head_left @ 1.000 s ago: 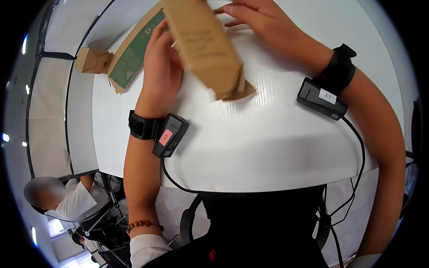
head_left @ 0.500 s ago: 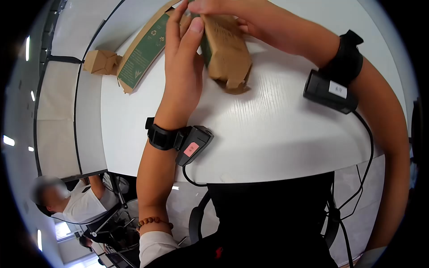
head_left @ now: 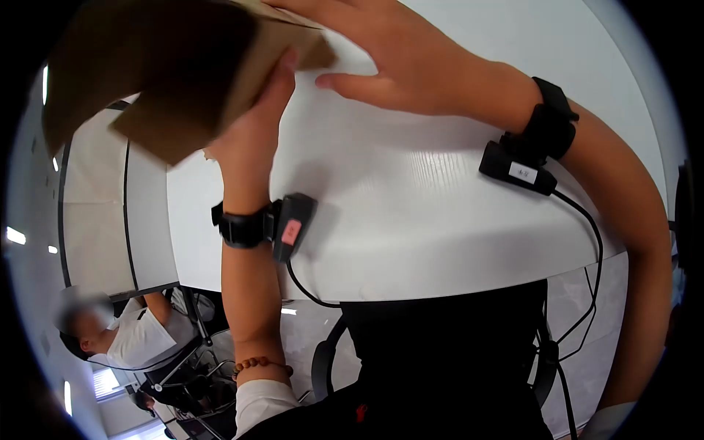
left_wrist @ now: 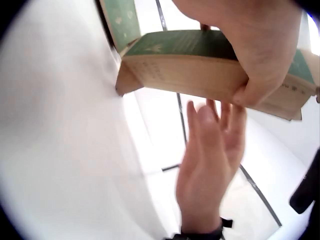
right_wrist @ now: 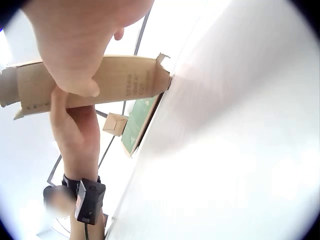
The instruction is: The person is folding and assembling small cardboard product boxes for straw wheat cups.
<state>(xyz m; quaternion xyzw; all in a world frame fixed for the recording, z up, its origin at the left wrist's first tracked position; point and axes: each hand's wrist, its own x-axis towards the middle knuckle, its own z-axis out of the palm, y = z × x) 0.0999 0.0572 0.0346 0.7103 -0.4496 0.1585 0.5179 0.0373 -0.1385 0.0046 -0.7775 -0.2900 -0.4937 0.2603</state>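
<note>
Gripping a box [head_left: 180, 110] in the head view's upper left, a person's left hand [head_left: 253, 139] laid its thumb along the side, apparently to steady the box above the table [head_left: 411, 220]. The right hand [head_left: 396, 66] reached in at upper middle, thumb spread, grasping nothing; whether it touched the box was unclear.

Matt cardboard box [right_wrist: 122, 75] — smooth, glossy tabletop [head_left: 411, 213]
</note>
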